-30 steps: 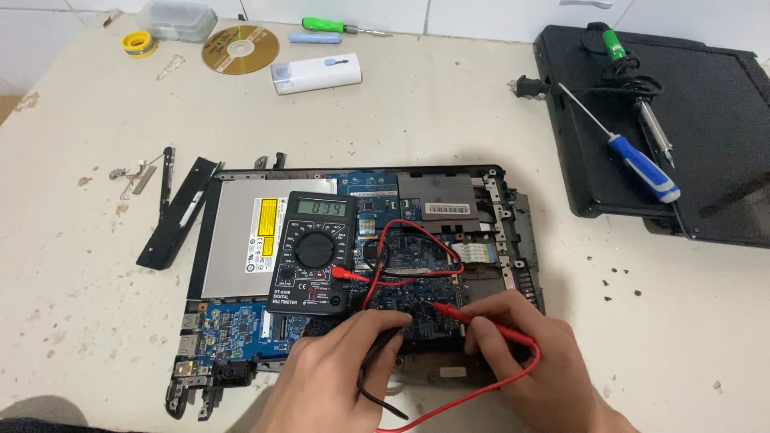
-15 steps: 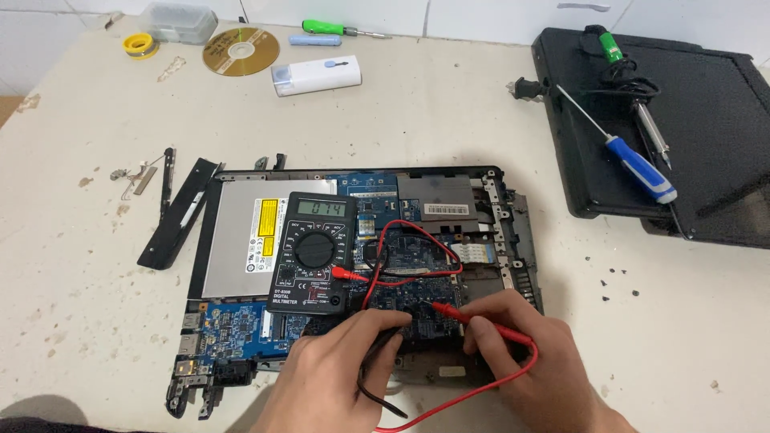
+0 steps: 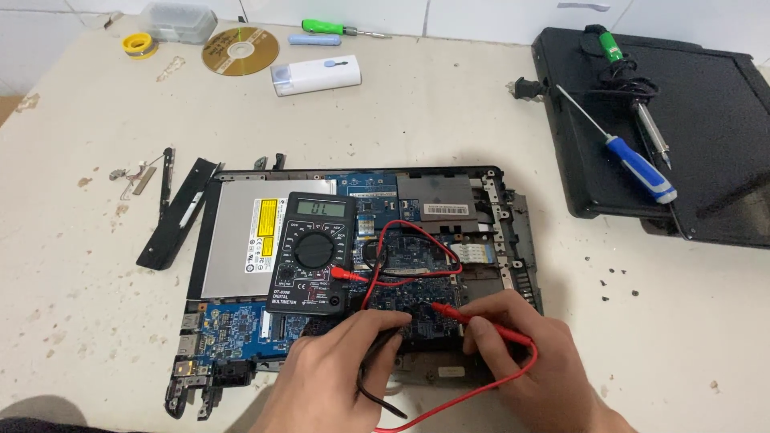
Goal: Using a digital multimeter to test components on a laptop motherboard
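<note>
Barely shifted since earlier: left hand (image 3: pixel 333 377) pinching black probe (image 3: pixel 383 346), right hand (image 3: pixel 521 353) gripping red probe (image 3: pixel 473 319), tips on circuit board (image 3: pixel 401 298) ahead; multimeter (image 3: pixel 313 252) beyond.

Multimeter (image 3: pixel 311 253): black case, grey display, white lettering. Probe in right hand (image 3: pixel 525 361): red, with red lead (image 3: pixel 481 393). Probe in left hand (image 3: pixel 341 377): black. Circuit board (image 3: pixel 233 325): blue. Optical drive (image 3: pixel 237 240): silver with yellow label. Bench (image 3: pixel 417 112): cream, dark-speckled. Screwdriver (image 3: pixel 638 168): blue and white handle. Disc (image 3: pixel 241 50): gold. Solder reel (image 3: pixel 138 44): yellow
</note>
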